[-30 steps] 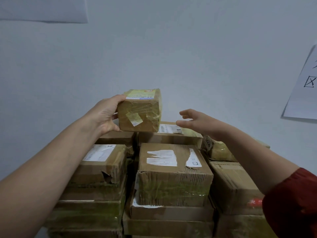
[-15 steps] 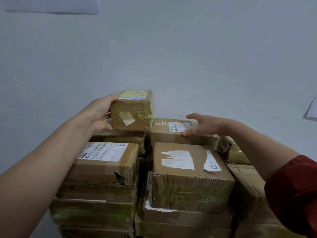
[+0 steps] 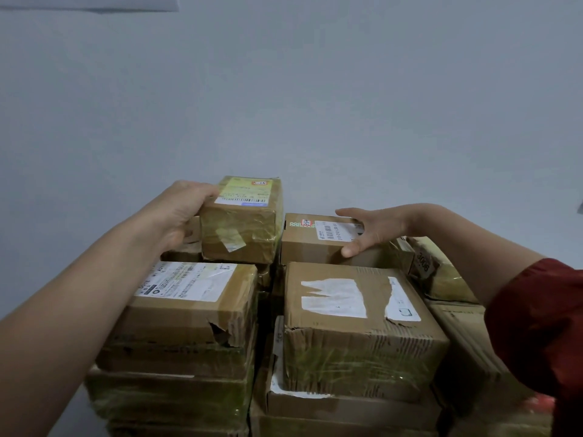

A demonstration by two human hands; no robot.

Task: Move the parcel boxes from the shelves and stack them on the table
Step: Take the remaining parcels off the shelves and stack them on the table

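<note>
A small taped cardboard parcel (image 3: pixel 241 222) with a yellow label sits on top of the back left of the stack, and my left hand (image 3: pixel 179 216) grips its left side. Right beside it lies a flat brown box (image 3: pixel 315 244) with a barcode label. My right hand (image 3: pixel 372 230) rests on that box's right end, fingers straight over the top and thumb down on its front face. In front stand two bigger boxes, one with a white label (image 3: pixel 189 298) on the left and one with torn label scraps (image 3: pixel 353 323) on the right.
Several more worn cardboard boxes are piled below and to the right (image 3: pixel 441 272), filling the lower view. A plain grey wall (image 3: pixel 284 105) rises right behind the stack. A sheet of paper (image 3: pixel 88 3) hangs at the top left.
My left hand has brought the small parcel down onto the stack. My right hand has settled onto the flat box. The view has tilted down slightly.
</note>
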